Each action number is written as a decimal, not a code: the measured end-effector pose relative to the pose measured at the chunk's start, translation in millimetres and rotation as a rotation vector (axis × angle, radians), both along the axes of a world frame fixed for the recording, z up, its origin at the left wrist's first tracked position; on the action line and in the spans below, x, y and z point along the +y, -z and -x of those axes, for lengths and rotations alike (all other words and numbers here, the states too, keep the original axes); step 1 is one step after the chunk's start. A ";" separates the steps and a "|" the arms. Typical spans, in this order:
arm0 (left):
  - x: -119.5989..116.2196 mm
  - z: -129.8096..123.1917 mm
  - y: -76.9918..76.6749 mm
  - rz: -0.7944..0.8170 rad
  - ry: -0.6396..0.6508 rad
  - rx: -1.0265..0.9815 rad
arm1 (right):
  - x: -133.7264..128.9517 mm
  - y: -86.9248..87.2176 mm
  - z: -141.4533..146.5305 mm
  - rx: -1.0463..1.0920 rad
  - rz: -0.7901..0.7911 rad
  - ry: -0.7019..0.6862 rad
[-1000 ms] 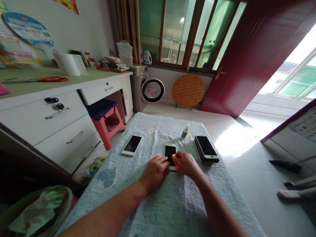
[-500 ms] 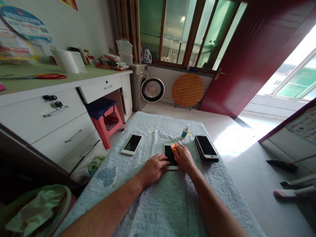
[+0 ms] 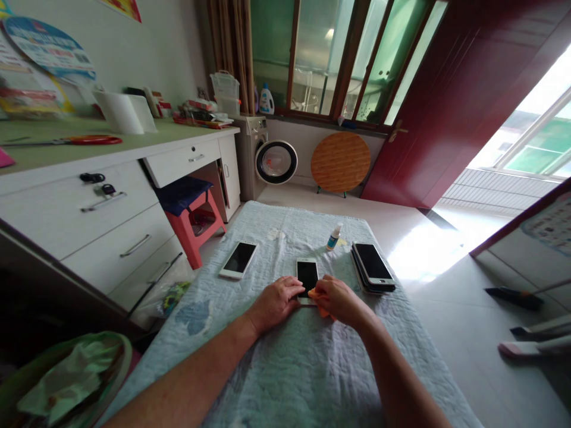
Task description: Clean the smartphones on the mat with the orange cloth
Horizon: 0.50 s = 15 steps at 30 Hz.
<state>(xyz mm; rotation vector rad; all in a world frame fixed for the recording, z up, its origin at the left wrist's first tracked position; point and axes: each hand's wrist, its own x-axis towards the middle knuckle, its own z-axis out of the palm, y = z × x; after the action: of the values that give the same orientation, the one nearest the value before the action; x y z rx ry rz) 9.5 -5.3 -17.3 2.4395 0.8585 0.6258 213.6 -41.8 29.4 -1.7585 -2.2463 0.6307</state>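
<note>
- Clutching a bunched orange cloth [image 3: 325, 311] in the right hand [image 3: 336, 298], with curled fingers, against the lower right part of the middle smartphone [image 3: 307, 273].
- Touching the left edge of that smartphone with the left hand [image 3: 277, 299]; cannot tell whether gripping or merely resting there.
- Lying face up on the quilted cover [image 3: 285, 380], between both hands: the same middle smartphone (white-framed, dark-screened, partly covered by fingers).
- Looking to the containers: at lower left, one green-rimmed bin [image 3: 124, 351] with crumpled paper [image 3: 66, 380] inside; near the drawers, one clear plastic bag [image 3: 163, 294] with something yellow-green in it.
- Standing upright beyond the smartphone: one small spray bottle [image 3: 333, 238], blue-labelled (cannot make out the contents).
- Seeing one washing machine [image 3: 252, 157] with its round door swung open, and on the sill one white detergent bottle [image 3: 266, 100] with a blue label.
- Counting other smartphones: one left smartphone [image 3: 239, 259], white and face up, well apart from the hands; at right, one stack of phones [image 3: 373, 267], white on top with black beneath (lower layers too merged to number).
- Counting further: one red stool [image 3: 190, 232] with a navy cushion, one round wooden tabletop [image 3: 341, 160].
</note>
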 end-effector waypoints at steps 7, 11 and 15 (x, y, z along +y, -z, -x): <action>-0.3 -2.0 -2.7 0.039 0.029 -0.077 | -0.8 10.7 18.5 0.064 -0.081 -0.061; 0.2 -0.5 -1.6 0.093 0.013 -0.141 | 0.3 22.9 29.7 0.140 -0.154 -0.056; 1.1 2.1 0.9 0.121 -0.019 -0.167 | -0.5 25.1 33.4 0.160 -0.183 -0.072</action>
<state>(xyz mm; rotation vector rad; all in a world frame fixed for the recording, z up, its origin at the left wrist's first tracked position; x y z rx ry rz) 7.4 -4.3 -18.2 2.2385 0.8278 0.7509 180.1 -42.2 4.3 -1.4928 -2.1901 0.5397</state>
